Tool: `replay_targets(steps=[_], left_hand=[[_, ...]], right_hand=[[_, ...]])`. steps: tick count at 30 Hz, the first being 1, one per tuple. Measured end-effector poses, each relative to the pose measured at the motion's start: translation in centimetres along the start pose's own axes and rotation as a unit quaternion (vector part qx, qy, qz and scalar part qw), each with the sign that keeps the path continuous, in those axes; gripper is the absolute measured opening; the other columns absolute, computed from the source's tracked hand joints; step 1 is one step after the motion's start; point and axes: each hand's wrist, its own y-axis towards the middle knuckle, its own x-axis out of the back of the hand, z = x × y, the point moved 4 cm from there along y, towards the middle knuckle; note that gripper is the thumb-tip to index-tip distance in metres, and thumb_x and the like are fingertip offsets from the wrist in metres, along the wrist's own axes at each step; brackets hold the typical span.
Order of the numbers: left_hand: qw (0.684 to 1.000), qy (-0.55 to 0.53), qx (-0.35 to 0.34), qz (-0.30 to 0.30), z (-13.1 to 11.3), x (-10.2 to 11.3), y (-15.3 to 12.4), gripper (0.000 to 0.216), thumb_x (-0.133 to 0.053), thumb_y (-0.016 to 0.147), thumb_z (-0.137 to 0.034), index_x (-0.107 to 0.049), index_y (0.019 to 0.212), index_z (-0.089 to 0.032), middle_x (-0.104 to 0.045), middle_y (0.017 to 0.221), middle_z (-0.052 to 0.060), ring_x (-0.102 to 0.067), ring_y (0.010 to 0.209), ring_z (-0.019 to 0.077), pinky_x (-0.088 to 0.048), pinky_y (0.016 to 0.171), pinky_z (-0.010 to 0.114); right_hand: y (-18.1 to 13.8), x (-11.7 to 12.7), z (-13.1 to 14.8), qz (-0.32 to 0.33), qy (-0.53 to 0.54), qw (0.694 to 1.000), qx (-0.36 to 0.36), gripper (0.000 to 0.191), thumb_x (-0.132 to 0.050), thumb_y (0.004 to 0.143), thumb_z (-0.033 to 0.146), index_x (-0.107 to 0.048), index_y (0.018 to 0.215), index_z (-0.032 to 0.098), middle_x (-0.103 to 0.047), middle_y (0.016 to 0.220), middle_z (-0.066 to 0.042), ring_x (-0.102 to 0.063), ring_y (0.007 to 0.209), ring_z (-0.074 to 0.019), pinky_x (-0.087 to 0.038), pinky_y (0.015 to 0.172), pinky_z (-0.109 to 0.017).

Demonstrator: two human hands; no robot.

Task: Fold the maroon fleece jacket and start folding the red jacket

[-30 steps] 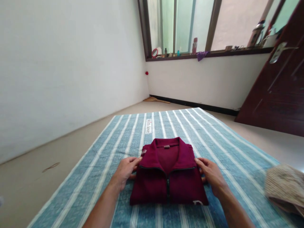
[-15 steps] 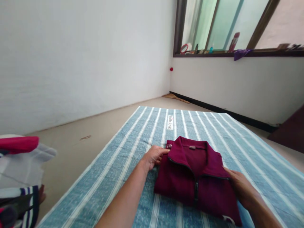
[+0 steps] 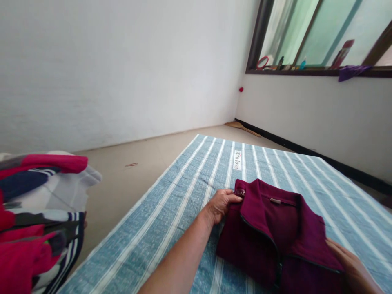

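A folded maroon zip-collar jacket [image 3: 275, 237] lies on a blue-and-white striped mat [image 3: 183, 204] on the floor. My left hand [image 3: 221, 204] grips the jacket's left edge near the collar, thumb on top and fingers curled under the fabric. My right hand [image 3: 352, 265] holds the jacket's right side at the lower right corner of the view, fingers partly tucked under the cloth and partly cut off by the frame edge.
A stack of folded clothes [image 3: 36, 216] in red, white and navy stands on the floor at the left. White walls meet at a corner behind the mat. A window sill [image 3: 306, 70] with small bottles and a purple cloth runs along the upper right.
The view has swung left, so the jacket now sits lower right and the stack of clothes has come into view. Both hands stay on the jacket's sides.
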Motion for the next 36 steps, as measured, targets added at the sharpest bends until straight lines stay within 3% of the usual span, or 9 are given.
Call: replay_targets(steps=[3,8,12,15,19,29,32,36], left_hand=[[1.0,-0.015,0.003,0.009,0.2,-0.1,0.1,0.026,-0.069,0.06,-0.01,-0.067,0.085,-0.008,-0.07,0.073,0.007,-0.066,0.061,0.0171,-0.052,0.059,0.025],[0.999,-0.006,0.015,-0.028,0.6,0.4,0.5,0.019,-0.068,0.066,-0.014,-0.067,0.084,-0.008,-0.07,0.07,0.008,-0.064,0.056,0.0158,-0.051,0.056,0.025],[1.0,-0.005,0.021,0.002,0.4,0.3,-0.1,0.03,-0.073,0.069,-0.02,-0.066,0.096,-0.01,-0.071,0.082,0.009,-0.067,0.068,0.0169,-0.053,0.066,0.027],[0.999,0.009,0.03,0.041,0.3,0.1,-0.7,0.046,-0.079,0.064,-0.018,-0.062,0.106,-0.014,-0.071,0.089,0.008,-0.067,0.075,0.0191,-0.053,0.075,0.031],[0.996,0.044,0.022,0.07,0.3,0.0,-0.7,0.052,-0.08,0.056,-0.01,-0.063,0.105,-0.014,-0.071,0.087,0.008,-0.067,0.074,0.0214,-0.052,0.075,0.033],[0.997,0.076,0.002,0.03,0.6,0.3,0.0,0.049,-0.082,0.051,-0.01,-0.066,0.098,-0.012,-0.071,0.077,0.008,-0.068,0.069,0.0246,-0.053,0.07,0.036],[0.996,0.076,0.003,0.037,0.5,0.3,0.0,0.05,-0.083,0.051,-0.012,-0.066,0.098,-0.012,-0.072,0.079,0.008,-0.068,0.071,0.0248,-0.053,0.07,0.035],[0.996,0.083,0.005,0.039,0.4,0.3,0.1,0.052,-0.083,0.051,-0.012,-0.066,0.1,-0.012,-0.072,0.082,0.009,-0.069,0.073,0.0261,-0.053,0.071,0.035]], right_hand=[[0.2,0.0,-0.5,0.033,0.02,0.999,-0.008,0.046,-0.084,0.055,0.038,-0.067,0.094,0.021,-0.075,0.083,-0.002,-0.071,0.071,-0.0231,-0.058,0.062,-0.027],[0.6,-0.1,-1.1,0.036,0.045,0.998,-0.028,0.038,-0.084,0.057,0.033,-0.068,0.088,0.02,-0.075,0.081,-0.002,-0.071,0.071,-0.0252,-0.059,0.066,-0.031],[0.9,-0.5,-1.2,0.026,0.063,0.997,-0.03,0.04,-0.086,0.052,0.028,-0.069,0.087,0.021,-0.075,0.078,-0.002,-0.071,0.069,-0.0261,-0.059,0.068,-0.033],[0.9,-0.8,-1.1,0.022,0.076,0.996,-0.029,0.04,-0.088,0.05,0.026,-0.069,0.085,0.02,-0.075,0.077,-0.003,-0.071,0.069,-0.0264,-0.059,0.067,-0.033],[0.5,-1.3,-0.8,0.033,0.072,0.997,-0.025,0.033,-0.086,0.053,0.028,-0.068,0.079,0.019,-0.074,0.073,-0.003,-0.071,0.072,-0.0274,-0.059,0.068,-0.035],[-0.6,-2.1,0.5,0.078,0.011,0.997,0.014,0.041,-0.08,0.061,0.042,-0.07,0.094,0.019,-0.075,0.088,-0.006,-0.068,0.09,-0.0306,-0.056,0.077,-0.038],[-1.3,-2.5,0.8,0.124,-0.011,0.992,0.024,0.045,-0.081,0.061,0.034,-0.068,0.101,0.021,-0.074,0.096,-0.007,-0.067,0.095,-0.03,-0.055,0.079,-0.037],[-1.2,-2.8,0.6,0.116,-0.004,0.993,0.033,0.049,-0.083,0.054,0.019,-0.067,0.101,0.02,-0.074,0.093,-0.007,-0.068,0.094,-0.0297,-0.055,0.078,-0.037]])
